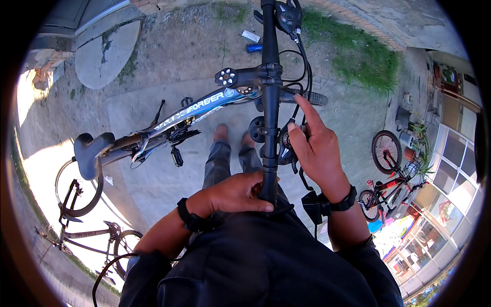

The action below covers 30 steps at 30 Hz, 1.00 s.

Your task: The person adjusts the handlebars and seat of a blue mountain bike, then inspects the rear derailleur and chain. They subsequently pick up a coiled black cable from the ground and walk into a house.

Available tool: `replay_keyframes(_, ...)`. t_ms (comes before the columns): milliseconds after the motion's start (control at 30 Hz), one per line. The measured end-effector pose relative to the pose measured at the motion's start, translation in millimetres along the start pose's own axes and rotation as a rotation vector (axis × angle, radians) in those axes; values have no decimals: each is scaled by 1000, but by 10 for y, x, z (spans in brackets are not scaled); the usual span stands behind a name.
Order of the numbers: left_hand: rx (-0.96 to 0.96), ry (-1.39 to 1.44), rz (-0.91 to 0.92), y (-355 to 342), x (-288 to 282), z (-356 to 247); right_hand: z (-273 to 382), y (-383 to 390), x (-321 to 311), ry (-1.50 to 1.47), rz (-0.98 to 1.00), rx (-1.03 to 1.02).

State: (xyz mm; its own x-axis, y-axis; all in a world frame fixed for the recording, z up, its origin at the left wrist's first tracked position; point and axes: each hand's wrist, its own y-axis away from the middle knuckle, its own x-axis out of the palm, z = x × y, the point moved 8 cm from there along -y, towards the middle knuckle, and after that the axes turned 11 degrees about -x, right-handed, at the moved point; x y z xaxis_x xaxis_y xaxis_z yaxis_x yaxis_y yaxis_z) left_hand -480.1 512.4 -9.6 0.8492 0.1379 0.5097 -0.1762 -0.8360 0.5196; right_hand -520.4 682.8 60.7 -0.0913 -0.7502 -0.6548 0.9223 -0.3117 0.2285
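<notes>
Left hand: grip wrapped round the near end of the black tubular handlebar. Right hand: grip wide, thumb and index finger parted, beside the black shifter. Handlebar's long axis ran straight outward from the wearer. Glossy blue-and-white bicycle frame lay crosswise, knobbly front tyre rightward, smooth black saddle leftward, over grey concrete.

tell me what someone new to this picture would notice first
Probably the blue-and-white bicycle frame, stretching from the middle leftward to a dark saddle. Next, the black handlebar running down from the top edge, the left hand at its near end and the right hand to its right. Farther right stands a red-and-black bicycle.
</notes>
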Motion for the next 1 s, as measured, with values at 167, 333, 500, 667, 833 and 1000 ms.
replay_keyframes(167, -7, 38, 24, -4, -1, -14, -139, -29, -10, -23, -61, -92)
replay_keyframes(333, -20, 25, 25, -8, -15, -18, -65, -29, -17, -32, -2, -34)
replay_keyframes(500, -9, 17, 15, -1, -15, -21, 34, -39, -15, 34, 52, -36)
replay_keyframes(667, 0, 1, 11, 2, -14, -21, 40, -23, 4, 96, 94, -39)
replay_keyframes(833, -1, 12, 12, 6, -1, -15, -31, -23, 19, -27, 112, -66)
replay_keyframes(1000, 11, 43, -8, 13, 7, -10, -17, -34, -10, 0, 149, -31)
